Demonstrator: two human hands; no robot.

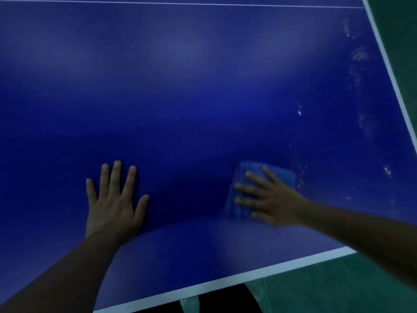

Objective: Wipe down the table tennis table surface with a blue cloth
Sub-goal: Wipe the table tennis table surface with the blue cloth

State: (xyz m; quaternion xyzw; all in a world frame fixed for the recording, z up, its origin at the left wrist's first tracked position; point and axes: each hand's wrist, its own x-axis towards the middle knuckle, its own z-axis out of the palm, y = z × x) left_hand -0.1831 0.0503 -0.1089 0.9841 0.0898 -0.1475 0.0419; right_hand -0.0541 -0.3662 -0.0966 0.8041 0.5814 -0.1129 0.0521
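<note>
**Blue cloth pressed flat near the table's right corner**

On the near right part of the table tennis table [203,98] lies the blue cloth [279,175], folded into a rough rectangle and flat on the dark blue surface. Over it sits the right hand [270,197], palm down, fingers [250,188] spread and pointing left across the cloth; it presses rather than grips, nothing closed in it. Its outline is slightly blurred. To the left, well apart from the cloth, the left hand [112,204] rests flat on the bare surface, fully open with fingers splayed, holding nothing. Whitish smudges [361,57] mark the surface along the right side, beyond the cloth. White edge lines [225,281] border the table at the near and right sides, and green floor [338,290] shows past them
</note>
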